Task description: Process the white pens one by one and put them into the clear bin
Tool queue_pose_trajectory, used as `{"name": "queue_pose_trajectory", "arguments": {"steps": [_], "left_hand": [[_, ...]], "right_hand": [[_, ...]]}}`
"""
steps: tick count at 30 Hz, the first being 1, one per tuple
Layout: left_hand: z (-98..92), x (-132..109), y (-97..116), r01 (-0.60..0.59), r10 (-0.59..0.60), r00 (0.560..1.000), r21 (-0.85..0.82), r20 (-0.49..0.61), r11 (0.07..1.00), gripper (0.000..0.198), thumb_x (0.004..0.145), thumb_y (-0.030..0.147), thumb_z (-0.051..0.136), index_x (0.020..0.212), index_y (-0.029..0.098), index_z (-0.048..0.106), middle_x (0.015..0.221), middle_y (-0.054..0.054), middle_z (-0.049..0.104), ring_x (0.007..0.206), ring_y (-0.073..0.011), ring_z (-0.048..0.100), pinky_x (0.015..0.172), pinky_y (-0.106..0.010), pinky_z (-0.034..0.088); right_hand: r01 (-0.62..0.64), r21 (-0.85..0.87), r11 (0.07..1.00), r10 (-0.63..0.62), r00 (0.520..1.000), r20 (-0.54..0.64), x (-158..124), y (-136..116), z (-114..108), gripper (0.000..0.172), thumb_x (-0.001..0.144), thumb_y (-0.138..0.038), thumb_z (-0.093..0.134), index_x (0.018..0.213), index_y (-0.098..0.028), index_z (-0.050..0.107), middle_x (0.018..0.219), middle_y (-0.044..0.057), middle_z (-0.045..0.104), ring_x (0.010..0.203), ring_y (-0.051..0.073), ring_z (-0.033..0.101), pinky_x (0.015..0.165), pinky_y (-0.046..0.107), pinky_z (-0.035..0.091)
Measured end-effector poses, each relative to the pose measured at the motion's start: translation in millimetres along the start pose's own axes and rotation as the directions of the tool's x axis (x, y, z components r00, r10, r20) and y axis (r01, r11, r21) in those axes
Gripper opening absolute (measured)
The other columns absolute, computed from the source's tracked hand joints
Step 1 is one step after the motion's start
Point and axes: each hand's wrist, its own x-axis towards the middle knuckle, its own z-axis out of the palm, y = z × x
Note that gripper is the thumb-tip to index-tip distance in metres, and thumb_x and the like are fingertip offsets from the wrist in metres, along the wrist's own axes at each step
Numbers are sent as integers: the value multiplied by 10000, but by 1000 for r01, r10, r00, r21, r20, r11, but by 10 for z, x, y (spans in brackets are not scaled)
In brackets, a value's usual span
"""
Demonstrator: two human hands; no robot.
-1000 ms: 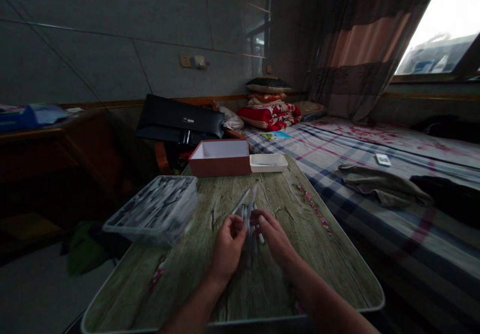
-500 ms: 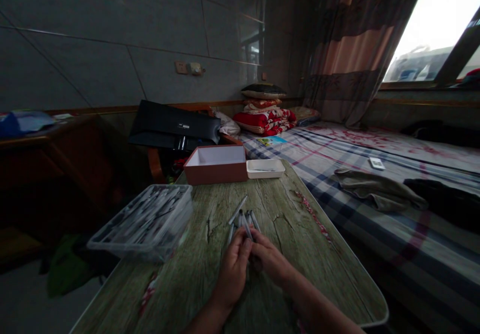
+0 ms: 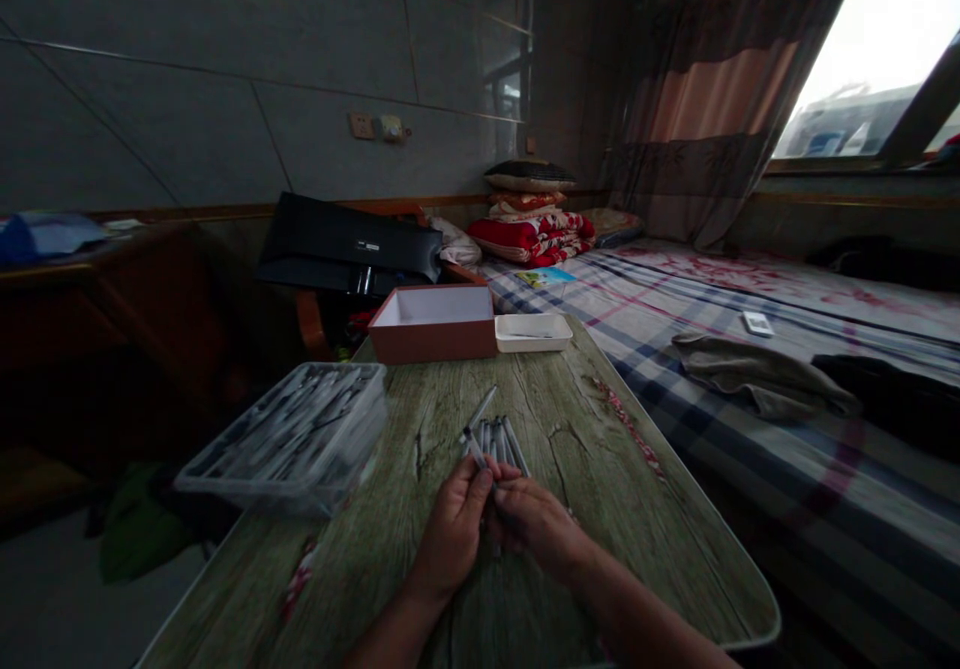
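My left hand [image 3: 459, 509] is closed round a slim grey pen [image 3: 474, 446], its tip end pointing up and left past my thumb. Against it, my right hand [image 3: 536, 519] has its fingers pinched together at the lower end of the same pen; that end is hidden by the fingers. Just beyond both hands, several similar pens [image 3: 513, 441] lie side by side on the wood-patterned table. One more pen [image 3: 482, 407] lies slanted above the group. A clear plastic box [image 3: 225, 494] at the left is full of pens or pen parts.
A brown open box [image 3: 435, 347] with a white inside stands at the table's far end. Beside it is a small white tray [image 3: 532, 345] holding something thin. A bed with a plaid sheet [image 3: 637, 294] runs along the right. A black monitor-like panel [image 3: 349, 249] leans behind.
The held pen has tilted from leaning slightly left to leaning further left. My right hand has closed in over its lower end. The view has shifted slightly.
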Motion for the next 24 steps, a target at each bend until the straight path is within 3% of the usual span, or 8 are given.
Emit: {"name": "queue_pose_trajectory", "arguments": {"steps": [5,8,11,15,18,24], "left_hand": [[-12,4,-39,35,-35,999,41,2,999,276,819,466,556,875,204,625,928,-61,707,676,-188,634,670,-321,521],[-13,12,-43,4,-3,1000,52,-13,999,270,839,448,543,881,194,625,947,-62,710,776,-195,649,790,-332,505],[-9,15,-31,-22,24,999,36,-48,999,269,836,443,555,859,184,626,933,-66,717,897,-207,645,886,-330,464],[-2,0,-18,-6,6,998,-5,-57,1000,286,823,462,568,864,184,623,939,-69,721,897,-209,648,868,-329,470],[3,-24,-7,-12,11,998,-13,-65,1000,277,814,459,584,874,191,625,935,-63,723,892,-199,647,867,-317,469],[1,-60,27,-6,6,997,0,-79,1000,284,818,469,575,880,197,630,912,-64,722,877,-200,649,865,-325,472]], "right_hand": [[-24,169,985,27,1000,-11,36,59,55,311,749,-432,611,676,-134,563,559,-7,512,435,85,442,406,209,325],[-47,169,985,51,999,-18,22,13,69,335,741,-453,654,680,-150,526,563,-43,447,441,55,377,417,189,281],[-62,116,991,61,998,10,-3,-41,67,424,752,-541,641,646,-167,472,534,-70,366,436,43,290,411,186,212],[-13,-22,1000,13,999,37,-16,-95,48,504,772,-628,577,599,-173,447,512,-63,363,435,49,293,406,201,211],[-41,-53,998,44,997,64,-9,-133,27,514,775,-633,573,589,-172,444,501,-70,350,412,41,269,389,199,192],[-110,51,993,103,988,118,-20,-172,57,436,761,-594,622,826,-169,552,478,-113,332,362,32,214,367,182,163]]}}
